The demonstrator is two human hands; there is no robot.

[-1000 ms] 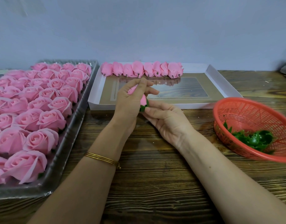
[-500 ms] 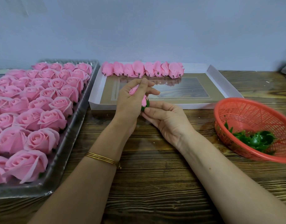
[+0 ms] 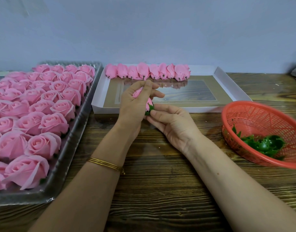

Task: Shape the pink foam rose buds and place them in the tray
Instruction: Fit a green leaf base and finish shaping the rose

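Note:
My left hand [image 3: 133,106] is curled round a pink foam rose bud [image 3: 137,94], with most of the bud hidden inside the fingers. Its green calyx [image 3: 150,109] shows at the lower end, and my right hand [image 3: 173,124] pinches that green base from below. Both hands hover over the near edge of the white tray [image 3: 227,84]. A row of several shaped pink buds [image 3: 147,72] lies along the tray's far wall, stems toward me.
A clear plastic tray [image 3: 68,158] packed with several open pink roses [image 3: 43,114] fills the left side. A red mesh basket [image 3: 261,118] holding green calyxes [image 3: 264,144] sits at the right. The wooden table [image 3: 160,190] runs beneath my forearms.
The hands stay in about the same place; my left fingers have shifted slightly round the bud, and the green calyx shows a little more.

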